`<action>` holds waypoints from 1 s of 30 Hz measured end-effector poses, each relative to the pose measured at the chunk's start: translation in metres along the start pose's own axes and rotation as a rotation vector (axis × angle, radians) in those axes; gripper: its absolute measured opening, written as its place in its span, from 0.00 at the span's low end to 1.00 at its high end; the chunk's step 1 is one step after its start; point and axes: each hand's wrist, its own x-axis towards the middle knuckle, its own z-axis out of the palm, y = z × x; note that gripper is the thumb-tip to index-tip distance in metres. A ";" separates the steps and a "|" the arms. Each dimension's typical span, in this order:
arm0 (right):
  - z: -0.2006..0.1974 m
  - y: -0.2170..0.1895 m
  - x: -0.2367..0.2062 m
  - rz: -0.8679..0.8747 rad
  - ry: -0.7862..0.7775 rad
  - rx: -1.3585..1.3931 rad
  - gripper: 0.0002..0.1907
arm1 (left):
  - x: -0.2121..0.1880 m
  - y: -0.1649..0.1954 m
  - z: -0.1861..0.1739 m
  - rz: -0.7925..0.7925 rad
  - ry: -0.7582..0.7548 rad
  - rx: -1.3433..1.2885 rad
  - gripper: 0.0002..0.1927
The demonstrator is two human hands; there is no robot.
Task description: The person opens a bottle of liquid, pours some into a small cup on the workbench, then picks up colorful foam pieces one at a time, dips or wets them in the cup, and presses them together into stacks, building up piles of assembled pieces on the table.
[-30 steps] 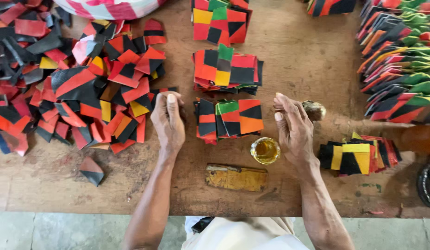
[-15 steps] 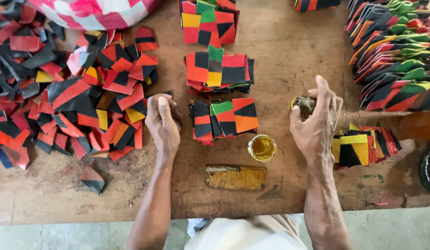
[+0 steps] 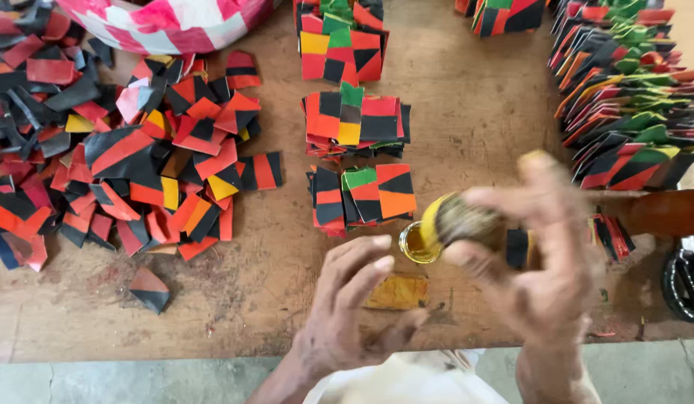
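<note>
2 hands over the small yellow tin (image 3: 417, 243): right hand (image 3: 545, 258) gripping a round brush (image 3: 459, 219), left hand (image 3: 351, 307) loose beside.

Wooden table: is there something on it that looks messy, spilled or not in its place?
Mostly the left side of the wooden table: a loose heap of coloured pieces lies jumbled, while the other pieces sit in neat stacks. One stray piece lies alone near the front edge. No spill is visible around the small glue pot.

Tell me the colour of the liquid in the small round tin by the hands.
Amber-yellow liquid in the tin, in the head view.
</note>
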 end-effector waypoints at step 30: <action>0.048 0.070 -0.047 0.281 -0.295 -0.110 0.60 | -0.048 -0.036 -0.088 -0.377 0.001 0.766 0.44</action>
